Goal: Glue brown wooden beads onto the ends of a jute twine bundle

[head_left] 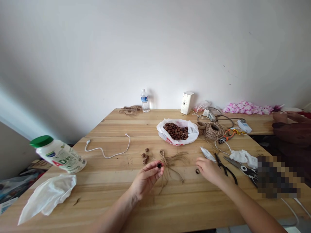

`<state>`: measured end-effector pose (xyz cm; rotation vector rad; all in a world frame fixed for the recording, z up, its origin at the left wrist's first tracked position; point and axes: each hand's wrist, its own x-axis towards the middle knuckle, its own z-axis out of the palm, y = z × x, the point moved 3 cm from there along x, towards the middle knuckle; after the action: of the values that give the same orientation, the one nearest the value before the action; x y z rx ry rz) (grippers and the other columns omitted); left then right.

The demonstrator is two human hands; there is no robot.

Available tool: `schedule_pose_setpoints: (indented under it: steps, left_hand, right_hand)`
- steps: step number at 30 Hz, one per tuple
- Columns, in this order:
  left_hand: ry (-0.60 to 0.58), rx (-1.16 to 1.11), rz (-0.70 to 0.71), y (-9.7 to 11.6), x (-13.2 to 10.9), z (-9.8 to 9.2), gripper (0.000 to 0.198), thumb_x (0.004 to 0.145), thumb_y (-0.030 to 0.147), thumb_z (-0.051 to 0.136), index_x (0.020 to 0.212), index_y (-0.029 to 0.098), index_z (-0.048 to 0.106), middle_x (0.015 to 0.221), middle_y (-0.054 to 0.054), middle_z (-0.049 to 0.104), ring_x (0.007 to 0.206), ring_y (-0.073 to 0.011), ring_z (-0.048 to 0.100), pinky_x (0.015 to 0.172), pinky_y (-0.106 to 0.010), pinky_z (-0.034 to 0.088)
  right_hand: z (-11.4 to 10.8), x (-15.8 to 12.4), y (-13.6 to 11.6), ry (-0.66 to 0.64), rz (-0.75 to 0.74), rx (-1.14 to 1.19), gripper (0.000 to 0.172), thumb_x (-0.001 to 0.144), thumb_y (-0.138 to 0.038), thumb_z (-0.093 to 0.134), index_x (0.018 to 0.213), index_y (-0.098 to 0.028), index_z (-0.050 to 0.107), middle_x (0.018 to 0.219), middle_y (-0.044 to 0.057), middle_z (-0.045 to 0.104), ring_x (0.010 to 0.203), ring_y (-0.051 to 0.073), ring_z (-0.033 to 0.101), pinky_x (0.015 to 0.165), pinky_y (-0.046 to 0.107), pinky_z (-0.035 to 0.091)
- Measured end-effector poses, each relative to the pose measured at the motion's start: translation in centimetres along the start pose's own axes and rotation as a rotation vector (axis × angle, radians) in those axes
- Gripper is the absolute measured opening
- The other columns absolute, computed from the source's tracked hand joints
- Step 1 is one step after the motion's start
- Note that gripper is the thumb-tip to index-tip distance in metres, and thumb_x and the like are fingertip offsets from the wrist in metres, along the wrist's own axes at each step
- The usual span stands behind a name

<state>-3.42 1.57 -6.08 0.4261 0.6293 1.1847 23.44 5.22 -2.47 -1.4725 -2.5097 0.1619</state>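
Note:
My left hand (147, 178) hovers over the wooden table (116, 194), its fingertips pinched on a small dark bead (159, 165). Just beyond it lies a bundle of jute twine strands (170, 161). My right hand (208, 169) rests on the table to the right, its fingers closed around another dark bead (197, 171). A few loose brown beads (145, 156) sit left of the twine. A white plastic bag full of brown beads (177, 131) stands further back.
Black scissors (224, 166) and pliers (243, 167) lie by my right hand. A twine coil (213, 130), white cable (107, 152), green-capped bottle (59, 154), crumpled plastic bag (48, 195), water bottle (144, 101) and pink flowers (247, 107) also sit here. Another person's hand (289, 116) rests far right.

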Motion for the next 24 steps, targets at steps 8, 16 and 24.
schedule_pose_setpoints:
  steps: [8,16,24]
  left_hand:
    - [-0.010,-0.018,0.012,0.3,-0.1,0.1,0.025,0.067,0.006,0.068,0.092,0.010,0.068,0.095,-0.011,0.069,0.082,-0.0154,0.065,0.078,-0.025,0.051]
    - [-0.050,-0.019,-0.025,0.2,-0.6,0.6,0.025,0.067,0.007,0.070,0.092,0.010,0.068,0.091,-0.012,0.070,0.081,-0.0170,0.067,0.077,-0.026,0.052]
    - [-0.148,0.004,-0.085,-0.2,-1.2,1.1,0.024,0.069,0.008,0.068,0.093,0.010,0.069,0.095,-0.012,0.068,0.079,-0.0161,0.066,0.075,-0.025,0.051]
  right_hand:
    - [-3.0,3.3,3.5,-0.082,0.356,-0.350,0.020,0.078,-0.009,0.050,0.091,-0.013,0.064,0.098,0.018,0.061,0.093,0.030,0.057,0.072,0.034,0.041]
    - [-1.7,5.1,5.2,-0.150,0.526,-0.311,0.021,0.068,-0.004,0.054,0.086,-0.008,0.064,0.093,0.021,0.063,0.084,0.030,0.062,0.064,0.032,0.042]
    - [-5.6,6.1,-0.1,0.029,0.203,0.864,0.016,0.075,-0.024,0.048,0.088,-0.016,0.055,0.082,0.006,0.064,0.071,0.019,0.059,0.062,0.028,0.045]
